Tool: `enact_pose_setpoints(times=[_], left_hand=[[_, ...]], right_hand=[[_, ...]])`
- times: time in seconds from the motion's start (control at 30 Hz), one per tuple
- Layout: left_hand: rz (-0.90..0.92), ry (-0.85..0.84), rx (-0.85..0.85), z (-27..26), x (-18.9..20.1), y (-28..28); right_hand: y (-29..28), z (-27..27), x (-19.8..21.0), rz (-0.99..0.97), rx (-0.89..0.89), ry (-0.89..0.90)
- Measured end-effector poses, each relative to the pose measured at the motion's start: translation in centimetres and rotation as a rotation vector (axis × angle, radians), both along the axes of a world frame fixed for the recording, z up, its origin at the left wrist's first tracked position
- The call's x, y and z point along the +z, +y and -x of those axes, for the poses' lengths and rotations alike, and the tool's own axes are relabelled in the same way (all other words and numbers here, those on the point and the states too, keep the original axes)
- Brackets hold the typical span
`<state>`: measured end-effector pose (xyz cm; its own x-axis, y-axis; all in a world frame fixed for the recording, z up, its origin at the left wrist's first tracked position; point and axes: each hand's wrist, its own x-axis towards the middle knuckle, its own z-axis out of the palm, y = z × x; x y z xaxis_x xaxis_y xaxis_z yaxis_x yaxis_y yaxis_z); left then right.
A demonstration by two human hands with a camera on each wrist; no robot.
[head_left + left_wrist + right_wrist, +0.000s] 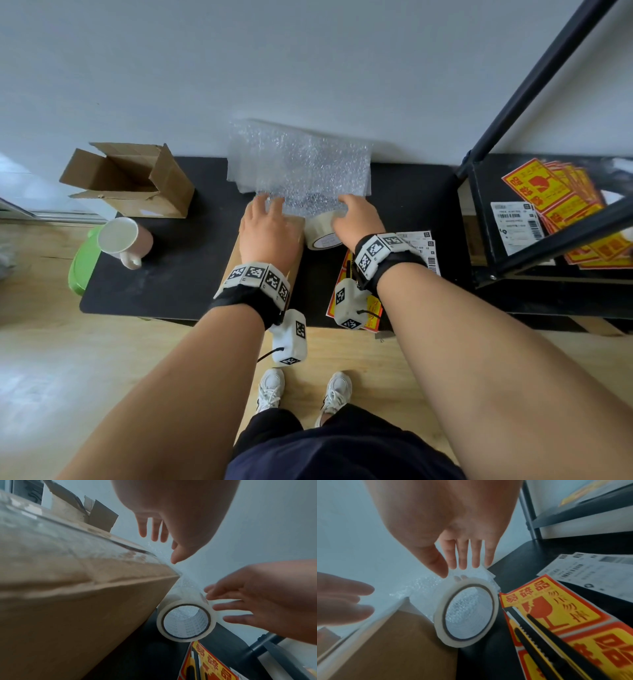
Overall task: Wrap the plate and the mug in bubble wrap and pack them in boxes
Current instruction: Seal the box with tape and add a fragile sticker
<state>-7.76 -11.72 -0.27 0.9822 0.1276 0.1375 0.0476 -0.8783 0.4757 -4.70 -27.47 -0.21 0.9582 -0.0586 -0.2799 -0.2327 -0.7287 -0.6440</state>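
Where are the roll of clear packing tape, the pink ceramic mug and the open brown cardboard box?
roll of clear packing tape (pixel 467 614), right wrist view, near rim.
pink ceramic mug (pixel 144 240), head view, outer wall.
open brown cardboard box (pixel 171 185), head view, right wall.

Glossy clear bubble wrap (pixel 301 168) beyond both hands; matt brown cardboard box (pixel 68 595) beneath the left; translucent shiny tape roll (pixel 467 613) under the right's fingertips.

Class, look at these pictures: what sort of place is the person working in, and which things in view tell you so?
Probably a small parcel-packing station. On the black table lie a cardboard box, bubble wrap and a roll of clear tape, with fragile stickers and barcoded shipping labels beside them.
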Motion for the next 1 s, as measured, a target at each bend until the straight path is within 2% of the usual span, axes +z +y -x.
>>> enact_pose_setpoints(times=[0.07, 0.13, 0.23, 0.3, 0.4, 0.53, 0.9, 1.0], left_hand=[[0.012, 0.122, 0.087, -0.5, 0.3, -0.2], [0.025, 0.242, 0.139, -1.2, 0.5, -0.2], [-0.014, 0.311, 0.133, -2.0, 0.3, -0.3], [-0.083, 0.354, 0.124, -2.3, 0.2, -0.5], [-0.122, 0.346, 0.112, -2.4, 0.0, -0.6], [-0.095, 0.321, 0.09, -2.3, -0.2, -0.2], [-0.22, 0.363, 0.07, -2.1, 0.7, -0.6], [-0.264, 0.275, 0.008, -2.0, 0.8, -0.8]], right_hand=[[0.5, -0.4, 0.3, 0.029, 0.102, 0.042], [0.8, -0.6, 0.1, 0.137, 0.183, 0.069], [0.9, -0.5, -0.1, 0.283, 0.22, 0.098], [0.9, -0.4, -0.2, 0.26, 0.226, 0.157], [1.0, -0.1, -0.2, 0.136, 0.194, 0.224], [0.8, 0.2, 0.4, 0.053, 0.195, 0.197], [0.2, 0.1, 1.8, 0.033, 0.147, 0.164], [-0.1, 0.3, 2.1, 0.005, 0.097, 0.147]])
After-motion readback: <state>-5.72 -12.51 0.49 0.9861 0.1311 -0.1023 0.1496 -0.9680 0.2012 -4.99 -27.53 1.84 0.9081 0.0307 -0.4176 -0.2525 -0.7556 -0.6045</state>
